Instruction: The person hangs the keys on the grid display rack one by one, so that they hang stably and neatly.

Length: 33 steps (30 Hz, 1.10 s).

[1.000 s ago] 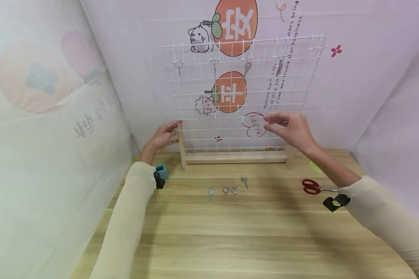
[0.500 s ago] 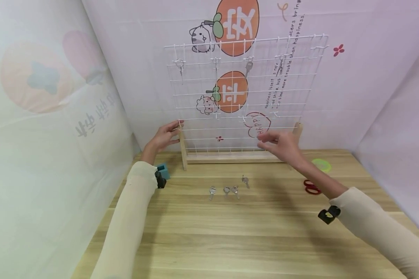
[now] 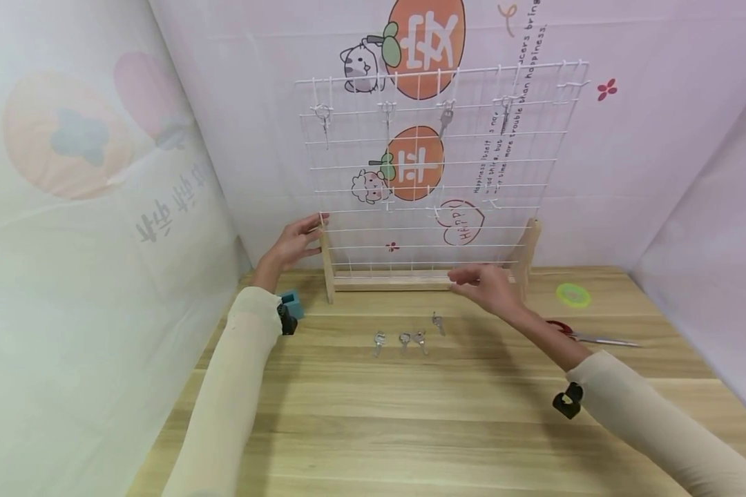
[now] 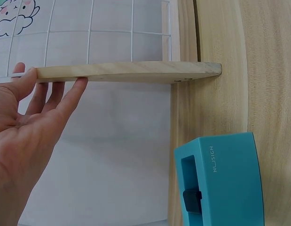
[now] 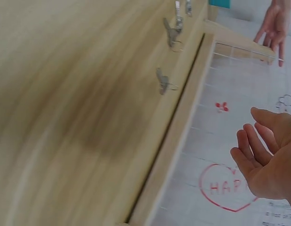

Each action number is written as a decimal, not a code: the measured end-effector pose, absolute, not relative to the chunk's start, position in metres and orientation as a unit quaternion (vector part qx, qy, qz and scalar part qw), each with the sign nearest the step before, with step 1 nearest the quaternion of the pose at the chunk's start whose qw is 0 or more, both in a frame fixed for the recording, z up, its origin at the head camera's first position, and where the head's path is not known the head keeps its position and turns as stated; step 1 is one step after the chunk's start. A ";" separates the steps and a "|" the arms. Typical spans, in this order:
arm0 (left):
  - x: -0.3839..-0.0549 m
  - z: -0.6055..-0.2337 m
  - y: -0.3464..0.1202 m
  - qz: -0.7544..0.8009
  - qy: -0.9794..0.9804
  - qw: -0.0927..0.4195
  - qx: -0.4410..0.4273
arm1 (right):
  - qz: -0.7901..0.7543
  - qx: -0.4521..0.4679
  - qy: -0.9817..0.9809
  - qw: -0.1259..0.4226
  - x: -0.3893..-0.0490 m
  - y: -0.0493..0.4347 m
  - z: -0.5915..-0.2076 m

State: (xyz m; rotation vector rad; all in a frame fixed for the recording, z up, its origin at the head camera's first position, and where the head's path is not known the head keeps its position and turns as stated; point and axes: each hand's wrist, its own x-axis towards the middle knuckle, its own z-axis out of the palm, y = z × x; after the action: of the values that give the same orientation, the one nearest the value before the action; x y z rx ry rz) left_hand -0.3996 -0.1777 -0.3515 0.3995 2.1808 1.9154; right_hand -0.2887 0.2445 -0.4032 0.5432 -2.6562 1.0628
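A white wire grid rack on a wooden stand is upright at the back of the table. My left hand holds the top of its left wooden upright, with several fingertips against the outer side. My right hand is in front of the lower right of the rack, fingers loosely curved and holding nothing. Several keys with rings lie on the table, among them a lone key nearest my right hand and a key farthest left. More keys, such as one key, hang from hooks along the upper grid.
A teal block-shaped holder stands beside the rack's left foot. To the right lie red-handled scissors, partly behind my forearm, and a yellow-green ring-shaped item. Printed cloth walls enclose the back and sides.
My right hand has come down from the middle hooks to near the rack's wooden base. My left hand stays on the upright, and the keys have not moved.
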 end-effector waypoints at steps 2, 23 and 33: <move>-0.396 -0.347 -0.177 0.652 0.737 0.112 0.137 | 0.368 0.185 -0.905 0.108 -0.289 0.243 -0.412; -0.401 -0.353 -0.179 0.646 0.745 0.105 0.130 | 0.348 0.196 -0.914 0.064 -0.293 0.227 -0.478; -0.401 -0.352 -0.179 0.649 0.742 0.104 0.132 | 0.331 0.208 -0.918 0.070 -0.299 0.220 -0.488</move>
State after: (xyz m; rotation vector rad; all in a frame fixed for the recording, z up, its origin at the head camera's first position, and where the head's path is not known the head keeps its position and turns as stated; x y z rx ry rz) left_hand -0.4007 -0.1791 -0.3519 0.3903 2.1877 1.9132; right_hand -0.2993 0.2195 -0.4880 0.6267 -2.7622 0.9958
